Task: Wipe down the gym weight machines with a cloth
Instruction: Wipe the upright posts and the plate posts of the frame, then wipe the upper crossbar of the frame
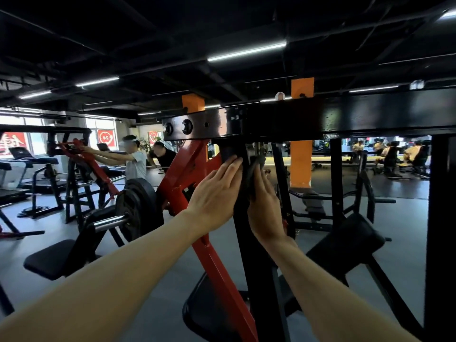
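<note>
Your left hand (217, 193) lies flat, fingers straight, on the black post (256, 255) mid-frame; your right hand (265, 208) presses a dark cloth (254, 169) there. Red window posters (106, 137) upper left, unreadable. Grey gym floor (158, 299).

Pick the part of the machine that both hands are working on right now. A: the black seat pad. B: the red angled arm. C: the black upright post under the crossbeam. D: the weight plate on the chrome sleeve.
C: the left hand and the right hand flank the black upright post, with the dark cloth between them.
</note>
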Motion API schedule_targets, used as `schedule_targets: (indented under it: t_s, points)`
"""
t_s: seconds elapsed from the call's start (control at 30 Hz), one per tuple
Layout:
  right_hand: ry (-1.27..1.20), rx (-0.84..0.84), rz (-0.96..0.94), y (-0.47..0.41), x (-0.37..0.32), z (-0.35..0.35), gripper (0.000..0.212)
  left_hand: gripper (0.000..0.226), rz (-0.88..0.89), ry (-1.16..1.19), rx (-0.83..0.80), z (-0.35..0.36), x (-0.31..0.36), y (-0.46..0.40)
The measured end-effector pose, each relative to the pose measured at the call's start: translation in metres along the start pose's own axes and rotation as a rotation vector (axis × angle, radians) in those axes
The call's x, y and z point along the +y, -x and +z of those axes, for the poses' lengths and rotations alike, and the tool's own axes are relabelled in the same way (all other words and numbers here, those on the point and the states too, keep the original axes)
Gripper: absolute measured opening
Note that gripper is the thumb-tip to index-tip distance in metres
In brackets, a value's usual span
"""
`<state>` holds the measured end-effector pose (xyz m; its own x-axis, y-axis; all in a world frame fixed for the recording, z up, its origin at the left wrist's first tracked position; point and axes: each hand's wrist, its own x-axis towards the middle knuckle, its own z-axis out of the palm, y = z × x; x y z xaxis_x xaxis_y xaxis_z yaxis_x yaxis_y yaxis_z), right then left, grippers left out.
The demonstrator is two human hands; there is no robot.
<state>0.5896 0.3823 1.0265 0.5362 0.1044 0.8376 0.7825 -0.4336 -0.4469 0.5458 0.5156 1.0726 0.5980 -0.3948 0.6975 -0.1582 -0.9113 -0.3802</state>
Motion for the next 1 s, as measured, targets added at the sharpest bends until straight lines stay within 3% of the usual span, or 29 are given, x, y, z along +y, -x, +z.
schedule_targets:
  t_s: [0.13, 0.2, 0.27, 0.37, 0.47, 0.53, 0.63, 0.73, 0.83, 1.0]
  points:
    - [0.041, -0.119, 0.015, 0.026, 0.019, -0.020, 0.058, 0.059, 0.045, 0.076, 0.017, 0.011, 0.004, 0.006]
    - [0.017, -0.265, 0.184, 0.022, 0.020, -0.040, 0.043, 0.040, 0.088, 0.135, 0.077, 0.010, 0.008, 0.003]
    - [-0.220, -0.341, 0.416, 0.012, 0.013, -0.067, 0.030, 0.043, 0.084, 0.265, 0.071, 0.010, 0.017, -0.003]
    - [-0.572, -0.315, 0.650, 0.008, -0.005, -0.113, 0.026, 0.062, -0.075, 0.767, -0.148, -0.007, 0.042, -0.017]
    - [-0.683, -0.318, 0.739, 0.013, -0.014, -0.148, 0.026, 0.042, -0.215, 1.276, -0.362, -0.024, 0.072, -0.031]
    - [-0.655, -0.235, 0.792, 0.016, -0.012, -0.167, 0.027, 0.026, -0.261, 1.433, -0.430, -0.029, 0.090, -0.038]
    - [-0.563, -0.125, 0.843, 0.026, -0.003, -0.190, 0.026, 0.016, -0.325, 1.489, -0.451, -0.028, 0.117, -0.043]
    - [-0.576, -0.094, 0.915, 0.043, 0.002, -0.214, 0.034, 0.015, -0.354, 1.530, -0.462, -0.016, 0.145, -0.047]
    - [-0.578, -0.182, 0.957, 0.057, 0.010, -0.240, 0.042, 0.027, -0.352, 1.539, -0.528, -0.001, 0.174, -0.054]
    - [-0.139, -0.180, 0.925, 0.066, 0.040, -0.277, 0.026, 0.033, -0.410, 1.601, -0.563, 0.012, 0.203, -0.074]
